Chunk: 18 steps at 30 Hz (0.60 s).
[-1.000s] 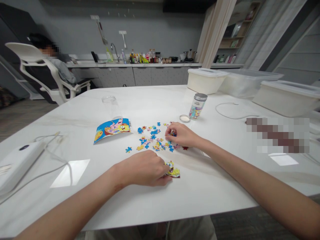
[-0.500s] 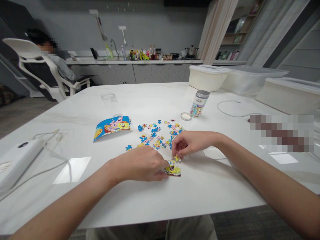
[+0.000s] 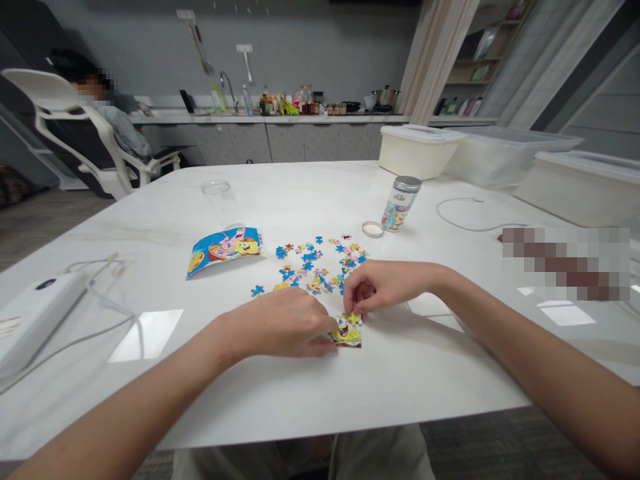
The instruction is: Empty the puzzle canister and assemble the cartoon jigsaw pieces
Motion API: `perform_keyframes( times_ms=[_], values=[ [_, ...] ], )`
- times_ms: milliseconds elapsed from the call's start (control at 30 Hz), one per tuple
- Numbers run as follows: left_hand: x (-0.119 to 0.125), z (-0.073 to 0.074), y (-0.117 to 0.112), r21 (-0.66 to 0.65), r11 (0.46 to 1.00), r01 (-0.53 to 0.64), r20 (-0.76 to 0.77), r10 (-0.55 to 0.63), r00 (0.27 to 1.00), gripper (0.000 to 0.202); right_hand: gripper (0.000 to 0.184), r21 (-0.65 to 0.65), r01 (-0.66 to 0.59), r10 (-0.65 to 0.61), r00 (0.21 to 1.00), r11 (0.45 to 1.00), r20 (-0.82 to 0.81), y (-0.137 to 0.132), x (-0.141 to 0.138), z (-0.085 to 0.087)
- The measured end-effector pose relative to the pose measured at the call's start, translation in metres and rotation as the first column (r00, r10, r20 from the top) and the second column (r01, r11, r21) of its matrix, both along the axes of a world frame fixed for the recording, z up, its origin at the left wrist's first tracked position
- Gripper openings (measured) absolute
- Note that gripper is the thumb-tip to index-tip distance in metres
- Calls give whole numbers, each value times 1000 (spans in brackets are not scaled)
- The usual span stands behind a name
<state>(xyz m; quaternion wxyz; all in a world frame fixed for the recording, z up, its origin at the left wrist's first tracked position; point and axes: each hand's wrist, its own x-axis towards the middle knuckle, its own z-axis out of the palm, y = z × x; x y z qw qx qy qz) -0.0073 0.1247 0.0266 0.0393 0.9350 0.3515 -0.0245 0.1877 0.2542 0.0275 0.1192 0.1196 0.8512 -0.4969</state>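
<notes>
A small joined section of jigsaw puzzle [image 3: 349, 335], yellow with a cartoon face, lies flat on the white table near its front. My left hand [image 3: 287, 325] is closed at the section's left edge, its fingertips on the pieces and partly hiding them. My right hand [image 3: 373, 288] pinches a yellow puzzle piece [image 3: 354, 318] at the section's top edge, touching it; whether it is locked in cannot be made out. Just beyond both hands, loose puzzle pieces [image 3: 309, 257], mostly blue, are scattered. A curved picture sheet [image 3: 227, 249] of the cartoon rests to their left.
A printed canister [image 3: 400, 205] with a silver lid stands behind the pieces, a round lid [image 3: 373, 229] beside it. A clear container [image 3: 219, 200] is at the back left. Storage boxes [image 3: 420, 152] line the back right. Cables and a white device [image 3: 43, 320] lie left. A person sits beyond.
The yellow piece in my right hand has come down against the top edge of the joined section. My left hand stays at the section's left side. The view has shifted slightly.
</notes>
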Motion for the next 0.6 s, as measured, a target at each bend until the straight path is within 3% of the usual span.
perform_keyframes(
  times_ms=[200, 600],
  values=[
    [-1, -1, 0, 4, 1000, -1, 14, 1, 1000, 20, 16, 103, -28, 31, 999, 994, -28, -2, 0, 2],
    [1, 2, -1, -14, 1000, -7, 13, 7, 1000, 19, 16, 147, -14, 16, 1000, 989, -14, -6, -1, 5]
  ],
)
